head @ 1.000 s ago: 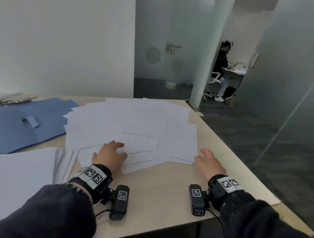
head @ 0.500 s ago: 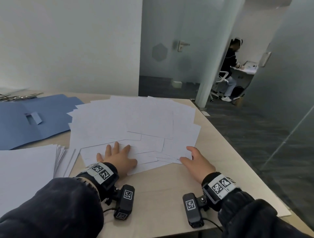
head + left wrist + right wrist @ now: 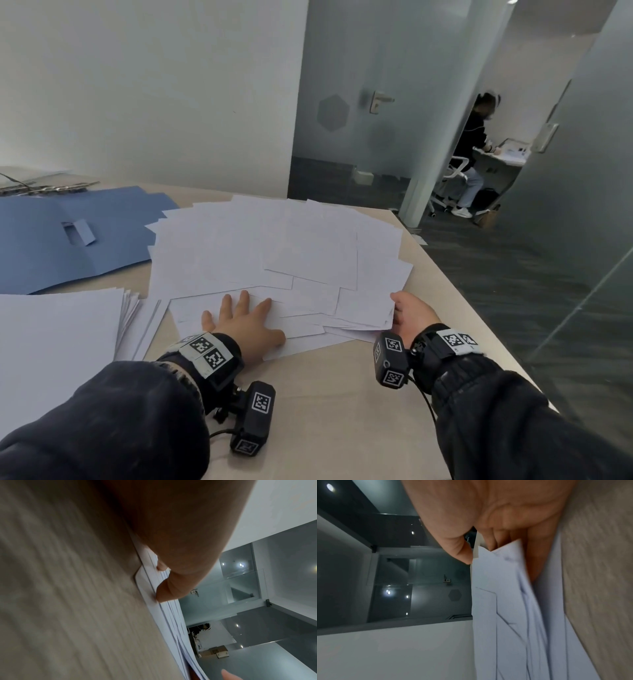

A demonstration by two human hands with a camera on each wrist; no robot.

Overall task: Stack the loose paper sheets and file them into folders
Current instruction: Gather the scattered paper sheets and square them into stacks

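Dim even light, blurred wrist views

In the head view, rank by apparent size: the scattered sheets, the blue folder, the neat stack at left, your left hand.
1. scattered sheets
2-3. blue folder and neat stack: similar, both cropped by the frame edge, so unranked
4. left hand

I see bare bench (image 3: 325, 394) along the near edge between my wrists. Loose sheets (image 3: 274, 253) cover the middle, a paper stack (image 3: 58, 335) the near-left corner, blue folders (image 3: 68, 236) the far-left.
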